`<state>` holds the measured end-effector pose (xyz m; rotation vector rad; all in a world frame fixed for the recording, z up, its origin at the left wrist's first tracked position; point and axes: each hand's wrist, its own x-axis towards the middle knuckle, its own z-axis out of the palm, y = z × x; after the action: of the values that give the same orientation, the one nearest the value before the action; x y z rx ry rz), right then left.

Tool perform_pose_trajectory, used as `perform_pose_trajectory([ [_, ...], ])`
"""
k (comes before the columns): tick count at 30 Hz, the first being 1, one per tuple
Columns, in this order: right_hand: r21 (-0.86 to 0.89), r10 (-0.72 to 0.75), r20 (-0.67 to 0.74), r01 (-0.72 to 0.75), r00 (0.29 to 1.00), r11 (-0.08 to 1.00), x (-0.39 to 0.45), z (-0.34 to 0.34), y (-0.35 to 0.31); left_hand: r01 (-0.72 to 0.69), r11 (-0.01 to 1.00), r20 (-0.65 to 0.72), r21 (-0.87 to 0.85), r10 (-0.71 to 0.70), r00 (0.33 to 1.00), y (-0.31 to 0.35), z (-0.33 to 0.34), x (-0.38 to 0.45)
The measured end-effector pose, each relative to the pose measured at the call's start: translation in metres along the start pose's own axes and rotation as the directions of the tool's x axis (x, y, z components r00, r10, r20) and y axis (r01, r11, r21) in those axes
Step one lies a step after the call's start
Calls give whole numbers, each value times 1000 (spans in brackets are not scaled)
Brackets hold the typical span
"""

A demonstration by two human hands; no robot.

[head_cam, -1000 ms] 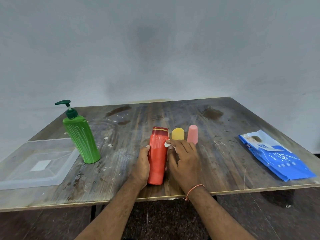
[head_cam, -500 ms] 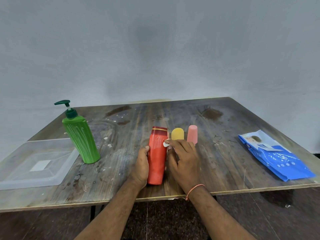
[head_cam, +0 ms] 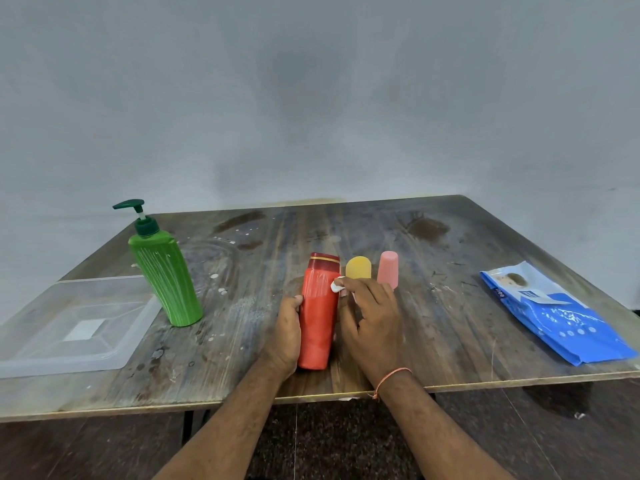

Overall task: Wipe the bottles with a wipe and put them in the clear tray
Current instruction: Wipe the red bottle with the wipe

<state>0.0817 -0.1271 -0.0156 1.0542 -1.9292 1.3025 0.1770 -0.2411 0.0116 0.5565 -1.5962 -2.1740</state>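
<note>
A red bottle (head_cam: pixel 318 313) with a dark red cap stands upright near the table's front edge. My left hand (head_cam: pixel 285 334) grips its left side. My right hand (head_cam: pixel 369 322) pinches a small white wipe (head_cam: pixel 336 286) and presses it against the bottle's upper right side. Just behind my right hand stand a small yellow bottle (head_cam: pixel 358 267) and a small pink bottle (head_cam: pixel 388 268). A green pump bottle (head_cam: pixel 162 271) stands to the left, next to the clear tray (head_cam: pixel 74 325), which holds no bottles.
A blue pack of wipes (head_cam: pixel 554 311) lies at the right side of the wooden table (head_cam: pixel 433 306). The tray overhangs the table's left edge. A grey wall rises behind the table.
My right hand has slid the wipe slightly up the red bottle's right side. My left hand and the other bottles have stayed where they were.
</note>
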Motion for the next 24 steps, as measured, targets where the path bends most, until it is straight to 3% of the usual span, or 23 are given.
perform_pose_trajectory([
  [4, 48, 36, -7, -36, 999, 998, 3, 2, -2, 8, 1000, -4, -12, -8, 1000, -1, 0, 1],
  [8, 27, -48, -1, 48, 999, 998, 1, -1, -3, 6, 1000, -20, -3, -6, 1000, -2, 0, 2],
  [17, -32, -78, 2, 78, 997, 996, 1, 2, -1, -24, 999, -25, 26, 24, 999, -1, 0, 1],
  [24, -48, -25, -10, 24, 1000, 999, 2, 3, 0, -23, 998, -25, 50, 24, 999, -2, -2, 1],
])
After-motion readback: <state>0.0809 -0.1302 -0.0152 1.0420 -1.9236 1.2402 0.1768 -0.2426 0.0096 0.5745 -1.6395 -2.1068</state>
